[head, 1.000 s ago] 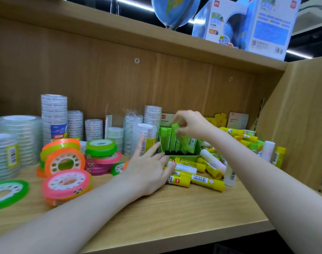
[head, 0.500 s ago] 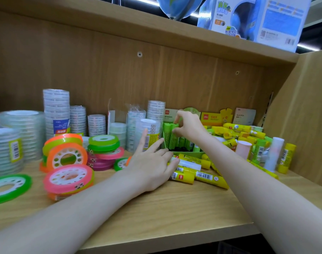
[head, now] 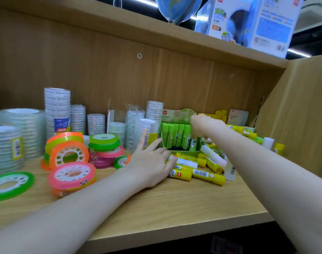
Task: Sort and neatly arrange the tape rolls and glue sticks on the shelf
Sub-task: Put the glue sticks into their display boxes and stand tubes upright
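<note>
Glue sticks (head: 176, 136) stand packed upright in the green box (head: 180, 154) near the shelf's (head: 156, 208) back, right of middle, and the right hand (head: 202, 124) hovers curled over that row; whether it's pinching one I cannot tell. Left hand (head: 151, 162) lies spread, fingertips against the box's front and the loose yellow sticks (head: 202, 173). Risk: those smooth plastic cylinders roll, so a nudge could send them toward the front edge. Flimsy cardboard could tip if a tight stick is yanked. Bright tape rolls (head: 70, 154), flat slick rings, are stacked unevenly at the left; clear rolls (head: 56, 110) tower behind and could topple.
</note>
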`<state>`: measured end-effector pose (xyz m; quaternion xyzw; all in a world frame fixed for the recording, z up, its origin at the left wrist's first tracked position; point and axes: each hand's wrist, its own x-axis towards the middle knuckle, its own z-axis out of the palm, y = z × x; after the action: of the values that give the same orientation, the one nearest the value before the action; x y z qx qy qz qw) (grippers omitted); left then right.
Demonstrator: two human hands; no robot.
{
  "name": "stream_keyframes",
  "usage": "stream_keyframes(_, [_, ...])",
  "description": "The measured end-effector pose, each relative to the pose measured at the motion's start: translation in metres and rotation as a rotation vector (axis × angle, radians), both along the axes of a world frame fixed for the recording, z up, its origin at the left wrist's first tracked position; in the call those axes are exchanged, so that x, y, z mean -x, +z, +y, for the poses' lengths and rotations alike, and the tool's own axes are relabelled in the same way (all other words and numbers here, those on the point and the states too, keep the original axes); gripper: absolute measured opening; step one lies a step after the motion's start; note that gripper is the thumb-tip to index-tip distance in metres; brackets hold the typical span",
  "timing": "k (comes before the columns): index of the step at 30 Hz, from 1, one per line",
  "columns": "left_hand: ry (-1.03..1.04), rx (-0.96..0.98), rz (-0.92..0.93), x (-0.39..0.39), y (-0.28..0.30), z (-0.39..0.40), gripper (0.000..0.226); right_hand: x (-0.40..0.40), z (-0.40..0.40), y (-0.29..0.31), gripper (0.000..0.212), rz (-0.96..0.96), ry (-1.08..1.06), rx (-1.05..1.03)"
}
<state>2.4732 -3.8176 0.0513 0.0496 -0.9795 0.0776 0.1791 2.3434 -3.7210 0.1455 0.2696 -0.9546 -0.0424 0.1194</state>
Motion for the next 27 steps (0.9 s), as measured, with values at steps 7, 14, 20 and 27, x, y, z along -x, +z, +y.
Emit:
stream_keyframes(7, [-0.003, 0.0, 0.012, 0.002, 0.0, 0.0, 0.058, -0.005, 0.005, -0.011, 0.01, 0.108, -0.001, 0.164])
stream_keyframes(14, [-0.004, -0.001, 0.028, 0.003, -0.001, -0.001, 0.057, -0.021, 0.003, 0.025, 0.016, 0.248, 0.24, 0.628])
stream_keyframes(20, [0.001, 0.017, 0.04, 0.003, -0.002, 0.0, 0.056, -0.019, -0.004, -0.017, 0.005, -0.034, 0.238, 0.317])
stream_keyframes(27, [-0.006, 0.018, 0.031, 0.004, -0.001, 0.0, 0.056, -0.017, 0.001, -0.012, 0.036, -0.297, 0.225, 0.223])
